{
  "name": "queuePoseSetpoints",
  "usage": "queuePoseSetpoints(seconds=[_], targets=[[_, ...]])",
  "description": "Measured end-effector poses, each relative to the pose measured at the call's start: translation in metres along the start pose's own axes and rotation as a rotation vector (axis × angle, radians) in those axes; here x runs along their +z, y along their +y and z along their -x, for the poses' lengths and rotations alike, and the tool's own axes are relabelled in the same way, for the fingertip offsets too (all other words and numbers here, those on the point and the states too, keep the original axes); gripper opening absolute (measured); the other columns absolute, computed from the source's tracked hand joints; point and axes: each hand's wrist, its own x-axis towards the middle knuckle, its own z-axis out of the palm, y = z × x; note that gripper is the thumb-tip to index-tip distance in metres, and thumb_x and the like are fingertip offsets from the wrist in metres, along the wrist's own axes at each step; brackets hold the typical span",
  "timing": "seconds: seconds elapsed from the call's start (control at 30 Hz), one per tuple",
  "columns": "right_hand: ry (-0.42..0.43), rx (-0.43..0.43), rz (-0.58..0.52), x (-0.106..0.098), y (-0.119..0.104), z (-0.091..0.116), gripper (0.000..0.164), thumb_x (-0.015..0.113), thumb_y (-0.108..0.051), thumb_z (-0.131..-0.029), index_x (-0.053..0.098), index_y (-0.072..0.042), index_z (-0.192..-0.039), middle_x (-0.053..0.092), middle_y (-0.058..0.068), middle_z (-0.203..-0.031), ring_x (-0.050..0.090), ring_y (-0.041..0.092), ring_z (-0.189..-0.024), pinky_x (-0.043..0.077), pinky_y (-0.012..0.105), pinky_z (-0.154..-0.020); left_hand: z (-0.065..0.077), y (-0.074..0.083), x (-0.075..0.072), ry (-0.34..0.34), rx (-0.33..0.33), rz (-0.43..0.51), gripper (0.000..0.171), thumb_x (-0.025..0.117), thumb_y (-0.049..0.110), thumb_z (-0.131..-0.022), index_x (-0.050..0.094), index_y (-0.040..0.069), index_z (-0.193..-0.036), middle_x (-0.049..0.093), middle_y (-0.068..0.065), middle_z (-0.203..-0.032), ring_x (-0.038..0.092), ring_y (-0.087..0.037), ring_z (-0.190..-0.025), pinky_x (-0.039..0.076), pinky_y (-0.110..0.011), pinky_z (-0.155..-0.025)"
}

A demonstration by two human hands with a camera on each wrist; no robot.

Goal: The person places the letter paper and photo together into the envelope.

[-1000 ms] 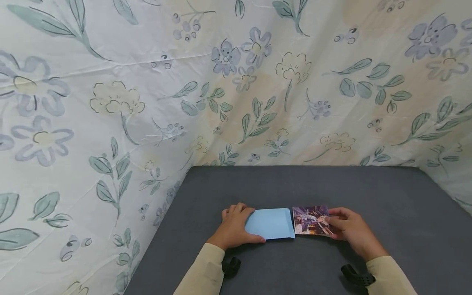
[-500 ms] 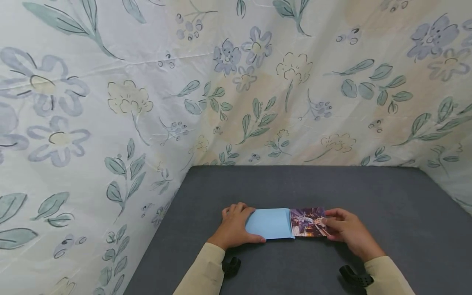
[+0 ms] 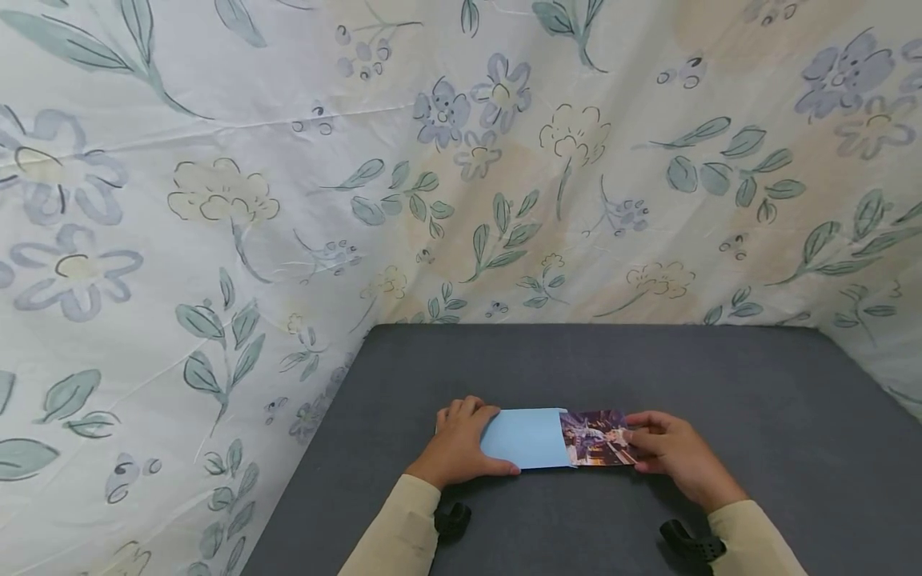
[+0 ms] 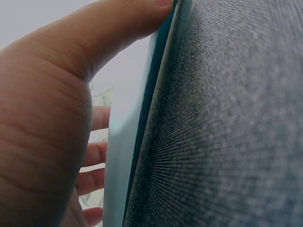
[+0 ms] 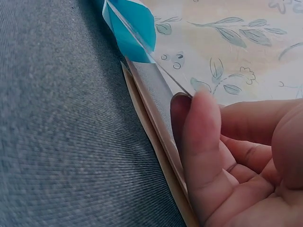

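A light blue envelope [image 3: 526, 438] lies on the grey table. My left hand [image 3: 461, 444] grips its left part, thumb along the near edge and fingers toward the far side; the left wrist view shows the thumb [image 4: 109, 33] at the envelope's edge. My right hand [image 3: 677, 448] pinches the right end of a colourful picture card [image 3: 596, 437] between thumb and fingers. The card's left end meets the envelope's right end. In the right wrist view the envelope mouth [image 5: 137, 33] gapes, with a thin edge running into it. Brown-edged layers [image 5: 151, 132] lie below the pinching fingertips.
A dark grey tabletop [image 3: 504, 360] spreads around the hands. Behind it and at the left hangs a pale floral cloth [image 3: 288, 200]. Black bands sit at both wrists, the right one [image 3: 691, 544] close over the table.
My right hand has moved the picture card leftward, closing the small gap to the envelope so that its left end now overlaps the envelope's right end. My left hand has stayed put.
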Motion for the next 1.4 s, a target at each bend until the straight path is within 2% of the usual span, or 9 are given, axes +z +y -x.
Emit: queuePoseSetpoints(seconds=[0.33,0.6,1.17,1.4], targets=[[-0.033,-0.011,-0.025,0.002,0.004,-0.002,0.048,0.062,-0.009,-0.112,0.050,0.014,-0.152,0.066,0.016,-0.117,0.068,0.028,-0.096,0.063,0.042,-0.075,0.000,0.000,0.001,-0.002,0.015,0.019,0.103,0.086,0.083,-0.072,0.065,0.021,-0.152,0.053,-0.001,-0.138,0.046,-0.024,-0.129,0.035,-0.052,-0.109],[-0.043,-0.024,-0.053,0.007,0.003,0.000,0.045,0.064,-0.006,-0.110,0.053,0.013,-0.149,0.066,0.017,-0.110,0.068,0.030,-0.092,0.064,0.042,-0.074,-0.001,0.000,0.004,0.002,0.019,0.000,0.104,0.085,0.084,-0.072,0.065,0.022,-0.152,0.054,-0.002,-0.138,0.046,-0.024,-0.130,0.035,-0.053,-0.111],[-0.097,-0.042,-0.056,0.016,0.001,0.001,0.045,0.067,-0.008,-0.109,0.055,0.013,-0.147,0.066,0.018,-0.110,0.068,0.032,-0.094,0.064,0.044,-0.076,0.000,0.002,0.006,0.005,0.027,-0.021,0.104,0.084,0.085,-0.072,0.064,0.022,-0.153,0.053,-0.001,-0.140,0.045,-0.023,-0.132,0.034,-0.052,-0.113],[-0.094,-0.032,-0.060,0.020,0.000,0.001,0.043,0.068,-0.006,-0.108,0.056,0.011,-0.145,0.066,0.017,-0.107,0.067,0.030,-0.091,0.064,0.044,-0.074,0.000,0.002,0.007,0.001,0.030,-0.042,0.105,0.083,0.086,-0.072,0.064,0.021,-0.153,0.054,-0.002,-0.141,0.046,-0.023,-0.131,0.034,-0.053,-0.113]])
